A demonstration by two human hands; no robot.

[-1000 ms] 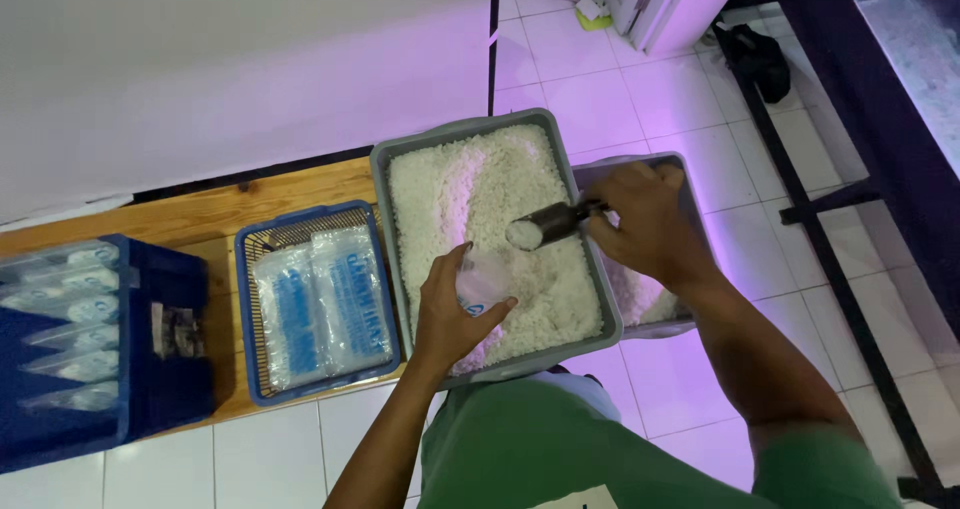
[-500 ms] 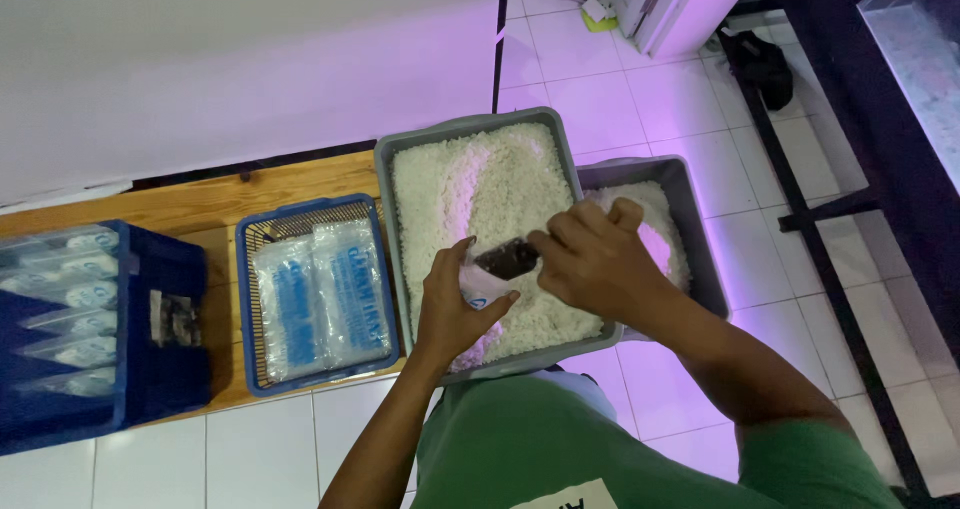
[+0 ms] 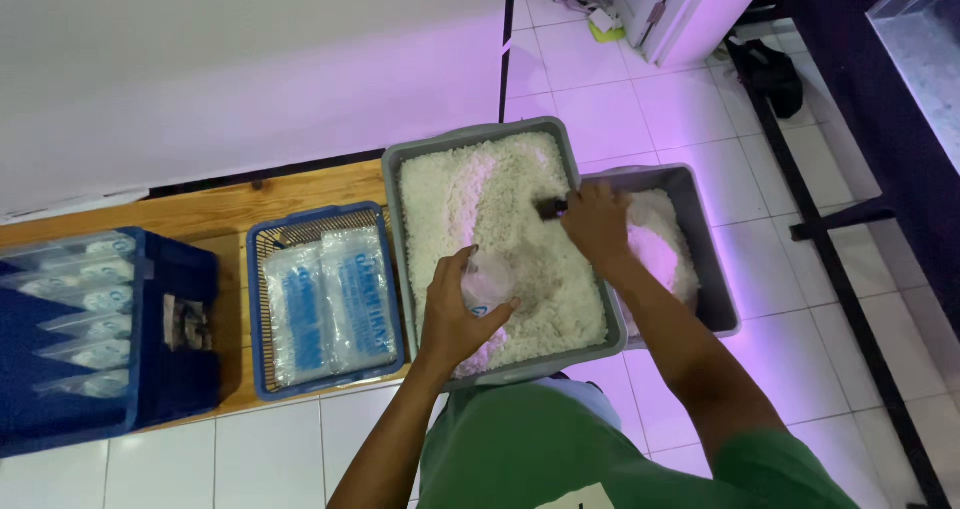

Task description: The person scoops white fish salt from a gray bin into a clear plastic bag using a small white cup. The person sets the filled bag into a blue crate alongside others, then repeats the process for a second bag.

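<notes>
A grey tub (image 3: pixel 392 184) full of white grains lies in front of me. Over its near part my left hand (image 3: pixel 458 314) grips a small clear plastic bag (image 3: pixel 487 282), partly filled. My right hand (image 3: pixel 596 224) is further back at the tub's right edge, closed on a dark scoop (image 3: pixel 549 208) whose bowl is pushed into the grains. Most of the scoop is hidden by my fingers.
A second grey tub (image 3: pixel 712 259) with white grains stands to the right. Left of the main tub a blue basket (image 3: pixel 258 309) holds filled clear bags, and a dark blue crate (image 3: pixel 180 389) holds more. All rest on a wooden bench (image 3: pixel 220 204) over white floor tiles.
My right hand carried the scoop to the bag at my left hand, then moved back up and right into the grains. My left hand kept holding the bag.
</notes>
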